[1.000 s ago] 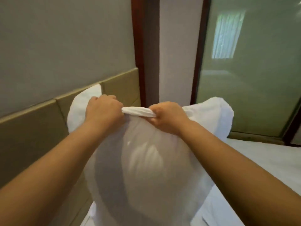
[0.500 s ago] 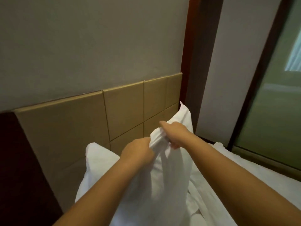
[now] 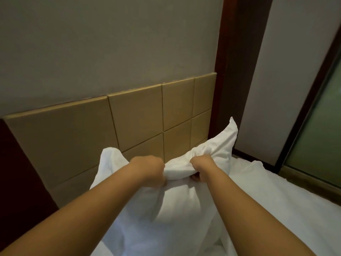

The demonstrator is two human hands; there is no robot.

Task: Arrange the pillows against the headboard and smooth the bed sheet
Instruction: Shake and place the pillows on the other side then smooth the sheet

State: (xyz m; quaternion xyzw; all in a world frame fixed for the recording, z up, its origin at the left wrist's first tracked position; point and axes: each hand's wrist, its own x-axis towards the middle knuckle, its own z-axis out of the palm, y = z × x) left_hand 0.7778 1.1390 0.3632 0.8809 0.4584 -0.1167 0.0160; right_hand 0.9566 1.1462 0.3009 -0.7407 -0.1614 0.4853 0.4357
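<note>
The pillow [image 3: 184,209] stands on end at the lower middle of the frame, broadside to the headboard [image 3: 138,115]. Its long axis runs left to right across the frame, the right corner poking higher, up toward the dark door frame [image 3: 239,71]. Whether it touches the headboard I cannot tell. Half a second ago it was turned nearly edge-on, with the right hand reaching ahead of the left. Now it has swung flat to the panels and the hands sit side by side. The left hand [image 3: 149,170] and right hand [image 3: 202,168] are both clenched on the bunched top edge, with a ridge of cloth pulled between them. The white sheet [image 3: 276,200] spreads at the lower right.
</note>
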